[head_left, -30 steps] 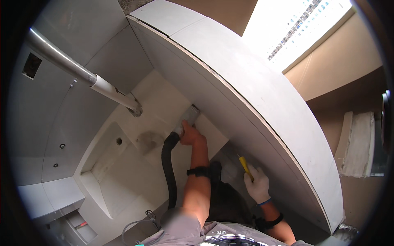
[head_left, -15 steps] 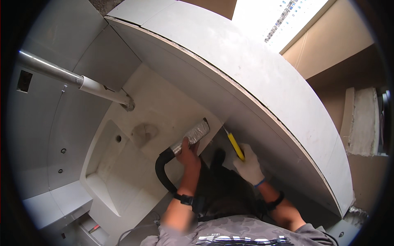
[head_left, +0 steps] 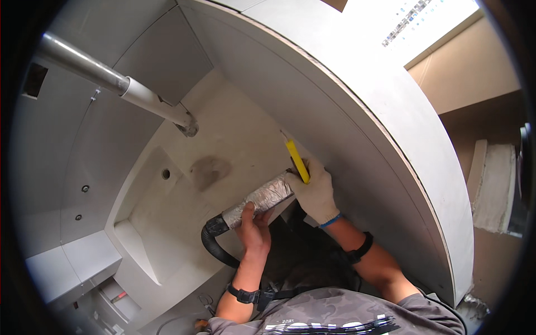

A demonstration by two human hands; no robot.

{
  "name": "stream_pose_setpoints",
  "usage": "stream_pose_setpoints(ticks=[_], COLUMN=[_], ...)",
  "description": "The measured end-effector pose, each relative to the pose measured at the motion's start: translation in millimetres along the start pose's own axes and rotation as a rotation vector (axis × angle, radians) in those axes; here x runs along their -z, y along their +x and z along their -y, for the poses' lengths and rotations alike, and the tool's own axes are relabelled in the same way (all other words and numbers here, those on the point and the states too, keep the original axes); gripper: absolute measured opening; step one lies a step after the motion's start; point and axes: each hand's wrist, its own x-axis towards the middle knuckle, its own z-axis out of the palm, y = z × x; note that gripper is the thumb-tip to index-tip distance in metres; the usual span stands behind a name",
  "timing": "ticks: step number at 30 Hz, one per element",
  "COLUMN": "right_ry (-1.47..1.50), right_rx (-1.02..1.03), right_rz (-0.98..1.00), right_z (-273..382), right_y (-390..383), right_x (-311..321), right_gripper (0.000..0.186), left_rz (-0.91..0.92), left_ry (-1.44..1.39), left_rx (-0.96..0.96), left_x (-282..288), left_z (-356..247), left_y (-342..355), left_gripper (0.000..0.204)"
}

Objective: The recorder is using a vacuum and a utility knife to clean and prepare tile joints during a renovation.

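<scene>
My bare left hand [head_left: 254, 229] grips a foil-wrapped silver tube [head_left: 268, 196] from below, its thumb on the near side. A black hose [head_left: 207, 237] joins the tube's lower left end and curves back toward my forearm. In a white knit glove, my right hand [head_left: 317, 192] is closed round a slim yellow-handled tool [head_left: 297, 162]. The tool's thin, dark tip points up and left, by the foot of the grey wall panel [head_left: 346, 145]. The gloved fingers are right at the tube's far end; I cannot tell whether they touch it.
A cream moulded floor [head_left: 234, 128] with a dark smudge and a drain hole [head_left: 166, 174] spreads ahead. From the left wall a metal pole [head_left: 84, 61] with a white sleeve reaches down to it. A white ledge [head_left: 89, 254] juts out at lower left.
My right hand has moved up and left with the yellow-handled tool, toward the tube's end. The tube has turned a little flatter. The whole view has shifted.
</scene>
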Motion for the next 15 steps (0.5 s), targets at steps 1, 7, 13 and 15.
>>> stream_pose_setpoints(ticks=[1,7,13,15], right_ry=[-0.043,-0.239,-0.517,-0.439], right_rx=[0.018,0.156,0.377,0.313], right_rz=[-0.037,0.129,0.268,0.207], right_z=[0,22,43,43], right_y=[3,17,20,26], right_x=[-4,-6,-5,4], right_gripper=[0.034,0.027,0.029,0.028], left_rz=[0.011,-0.012,-0.019,-0.068], left_ry=[0.02,0.007,-0.025,-0.081], left_rx=[-0.034,-0.056,-0.059,-0.033], left_x=[-1,9,14,24], left_z=[-3,-19,-30,-52], left_y=[0,11,16,38], left_gripper=[0.05,0.044,0.044,0.044])
